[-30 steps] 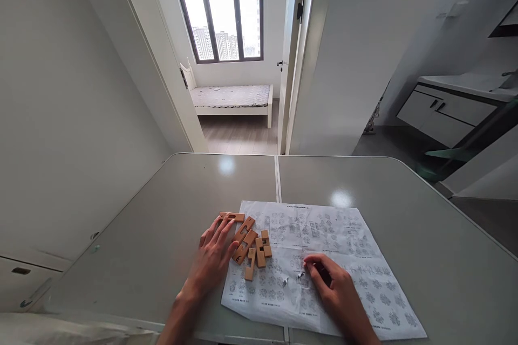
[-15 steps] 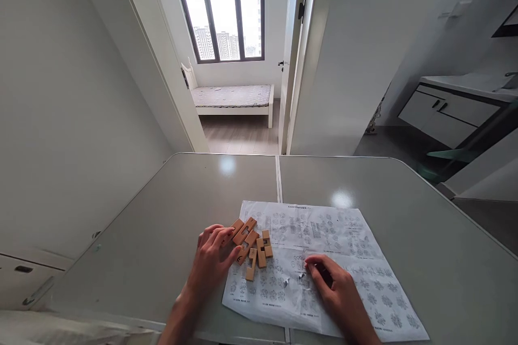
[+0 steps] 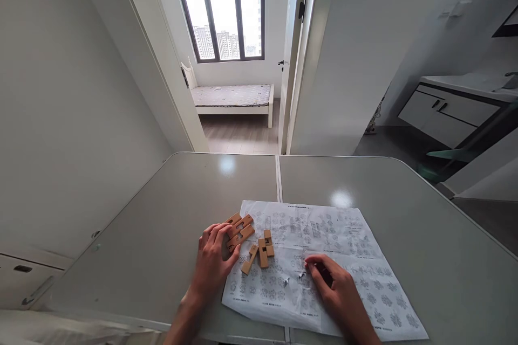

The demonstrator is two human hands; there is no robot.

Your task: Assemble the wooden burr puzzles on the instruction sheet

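Observation:
My left hand (image 3: 216, 250) curls around a group of notched wooden puzzle pieces (image 3: 242, 230), thumb at their near end and fingers along their left side. These pieces lie side by side and slant up to the right, partly covered by the fingers. Just right of my thumb, a slim notched piece (image 3: 250, 259) rests tilted on the printed sheet (image 3: 324, 296). Beside it, two lighter pieces (image 3: 263, 253) stand close together. On the sheet, my right hand (image 3: 332, 283) has its thumb and fingertips closed together. Whatever may be inside its curled fingers is hidden.
The sheet, with rows of small diagrams and small tears, lies on a glossy grey table (image 3: 182, 188) with a seam down its middle. Past the table's far edge, a doorway shows a bed (image 3: 232, 97). A white cabinet (image 3: 449, 110) stands at the right.
The group of pieces under my left hand has shifted slightly left and turned flatter. The slim piece has swung to a steeper slant, apart from the group. My right hand stays put.

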